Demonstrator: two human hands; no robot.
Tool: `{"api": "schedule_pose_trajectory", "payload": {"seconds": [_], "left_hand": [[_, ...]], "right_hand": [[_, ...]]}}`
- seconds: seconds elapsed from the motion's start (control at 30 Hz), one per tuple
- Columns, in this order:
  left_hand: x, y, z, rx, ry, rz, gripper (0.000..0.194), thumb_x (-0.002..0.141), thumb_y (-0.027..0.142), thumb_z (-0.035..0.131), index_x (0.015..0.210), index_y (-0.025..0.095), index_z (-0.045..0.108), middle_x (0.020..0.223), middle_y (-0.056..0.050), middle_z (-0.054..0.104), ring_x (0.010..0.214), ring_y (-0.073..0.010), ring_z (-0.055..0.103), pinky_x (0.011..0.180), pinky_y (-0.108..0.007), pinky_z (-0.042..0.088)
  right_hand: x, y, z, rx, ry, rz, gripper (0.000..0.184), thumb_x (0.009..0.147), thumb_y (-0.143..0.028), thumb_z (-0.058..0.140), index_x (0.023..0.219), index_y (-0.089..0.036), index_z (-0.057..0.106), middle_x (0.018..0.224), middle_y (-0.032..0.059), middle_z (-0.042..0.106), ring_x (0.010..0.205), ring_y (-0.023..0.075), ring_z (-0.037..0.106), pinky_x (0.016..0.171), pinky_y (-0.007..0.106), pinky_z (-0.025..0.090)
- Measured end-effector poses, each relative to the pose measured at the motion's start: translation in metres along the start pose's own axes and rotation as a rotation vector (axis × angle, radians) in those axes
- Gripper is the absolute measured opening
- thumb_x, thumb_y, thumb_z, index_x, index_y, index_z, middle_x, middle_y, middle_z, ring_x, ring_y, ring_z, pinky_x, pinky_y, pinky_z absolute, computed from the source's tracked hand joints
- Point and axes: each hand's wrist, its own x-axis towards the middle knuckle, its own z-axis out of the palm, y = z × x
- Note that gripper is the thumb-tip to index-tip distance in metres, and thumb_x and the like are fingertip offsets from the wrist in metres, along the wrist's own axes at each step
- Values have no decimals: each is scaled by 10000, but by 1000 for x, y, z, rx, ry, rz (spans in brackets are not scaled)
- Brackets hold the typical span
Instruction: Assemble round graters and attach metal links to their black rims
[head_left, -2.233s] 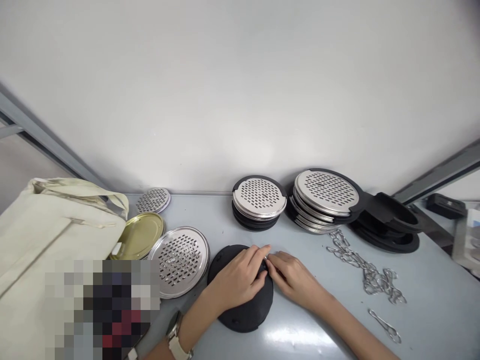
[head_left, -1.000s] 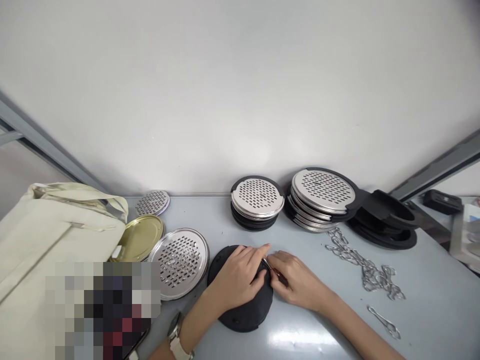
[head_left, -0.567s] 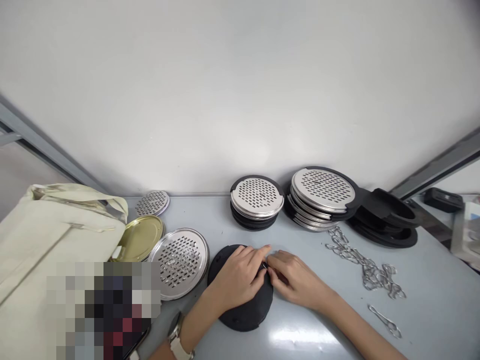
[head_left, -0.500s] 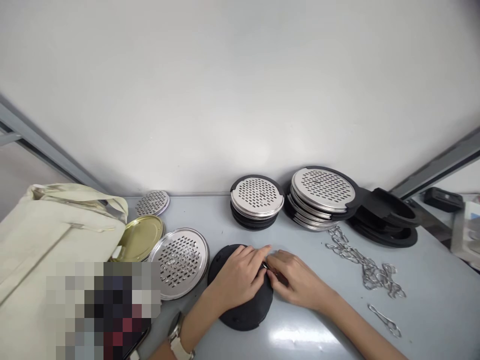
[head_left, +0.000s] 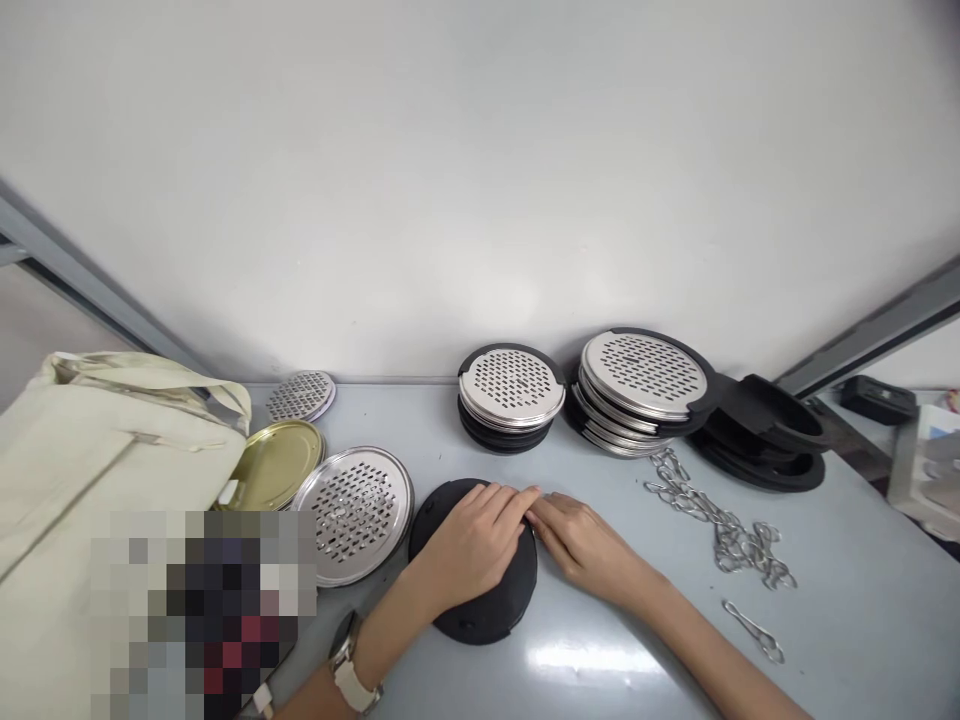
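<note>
A round black disc, smooth and flat, lies on the table under my hands. My left hand rests across its top, the fingers pressed together and curled toward the disc's upper right edge. Against those fingertips, my right hand is closed at the same edge. Whatever sits between its fingers is hidden. To the right lies a loose bent-wire clip, apart from a tangled pile of similar wire clips.
Behind stand a smaller stack of perforated metal discs with black rims and a larger stack. Black rings lie at right. Left are a perforated metal plate, a gold lid, a small perforated disc and a cream bag.
My right fingers have closed in against my left fingertips. A small shiny metal bit seen between them before is now covered. The disc stays under my left hand; the view has shifted slightly.
</note>
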Motion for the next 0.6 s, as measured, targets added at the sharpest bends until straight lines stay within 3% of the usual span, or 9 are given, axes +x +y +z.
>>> {"api": "schedule_pose_trajectory", "payload": {"seconds": [0.33, 0.6], "left_hand": [[-2, -1, 3, 162, -23, 91, 440, 905, 107, 310, 1343, 76, 345, 1045, -126, 597, 941, -240, 558, 805, -375, 435], [0, 1, 1, 87, 43, 26, 391, 910, 164, 342, 1290, 107, 410, 1080, -119, 601, 972, -235, 557, 825, -379, 444]], "right_hand": [[0, 3, 6, 27, 28, 30, 230, 944, -174, 311, 850, -174, 521, 716, 39, 562, 647, 160, 503, 624, 286, 418], [3, 2, 6, 45, 38, 42, 250, 951, -198, 309, 836, -172, 530, 687, 29, 553, 628, 155, 505, 615, 276, 405]]}}
